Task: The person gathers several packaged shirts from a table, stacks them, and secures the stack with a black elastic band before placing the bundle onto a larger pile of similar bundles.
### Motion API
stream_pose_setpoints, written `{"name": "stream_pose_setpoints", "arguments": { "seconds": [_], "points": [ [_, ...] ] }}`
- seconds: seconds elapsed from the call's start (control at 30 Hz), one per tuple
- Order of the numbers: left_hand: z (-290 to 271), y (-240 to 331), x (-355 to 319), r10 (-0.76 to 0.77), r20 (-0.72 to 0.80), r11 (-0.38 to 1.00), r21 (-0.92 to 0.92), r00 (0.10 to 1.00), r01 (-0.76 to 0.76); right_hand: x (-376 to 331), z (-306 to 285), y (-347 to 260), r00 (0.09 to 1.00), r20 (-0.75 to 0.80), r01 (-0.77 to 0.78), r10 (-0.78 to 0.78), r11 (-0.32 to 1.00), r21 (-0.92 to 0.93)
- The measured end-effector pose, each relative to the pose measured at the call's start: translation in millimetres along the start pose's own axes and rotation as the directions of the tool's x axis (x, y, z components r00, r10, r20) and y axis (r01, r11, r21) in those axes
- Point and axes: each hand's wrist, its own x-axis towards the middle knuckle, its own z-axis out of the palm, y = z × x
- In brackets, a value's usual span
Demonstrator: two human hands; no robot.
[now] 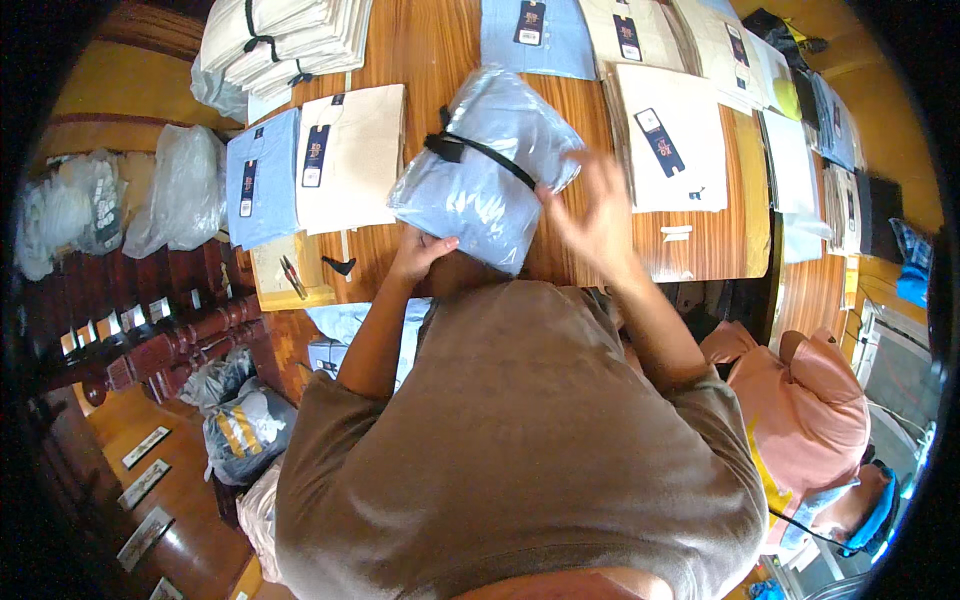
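Note:
A bundle of folded blue shirts in clear plastic (490,215) is held tilted over the near edge of the wooden table. A black strap (495,160) crosses it, with a knot or bow near its left side. My left hand (425,250) grips the bundle's lower left edge, thumb on top and fingers hidden beneath. Beside the right edge, my right hand (592,215) is blurred by motion. Its thumb is close to the strap's right end, while the fingers are spread apart from it near the plastic.
Folded cream shirts (668,140) and blue shirts (265,185), with dark tags, flank the bundle. A strapped cream stack (290,40) stands far left. A pen (293,278) and black strap piece (340,266) lie near the front edge. Another person (805,410) is at right.

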Motion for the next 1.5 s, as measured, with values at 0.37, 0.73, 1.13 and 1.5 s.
{"name": "stream_pose_setpoints", "arguments": {
  "seconds": [0.37,0.73,1.13,1.5],
  "points": [
    [21,28,13,-0.052,-0.528,0.981,0.131,0.848,0.142,62,27,96,0.818,0.538,-0.340,0.203,0.925,0.167],
    [41,71,-14,0.099,-0.338,0.609,0.764,0.936,0.212,-13,21,49,0.768,0.373,-0.628,0.520,0.726,0.280],
    [59,58,46,0.275,0.057,0.047,0.996,0.960,-0.073,31,78,20,0.926,0.373,0.017,0.048,0.985,-0.169],
    [47,42,46,0.244,0.079,0.192,0.973,0.966,-0.128,28,84,29,0.905,0.416,-0.068,0.085,0.996,-0.056]
  ]
}}
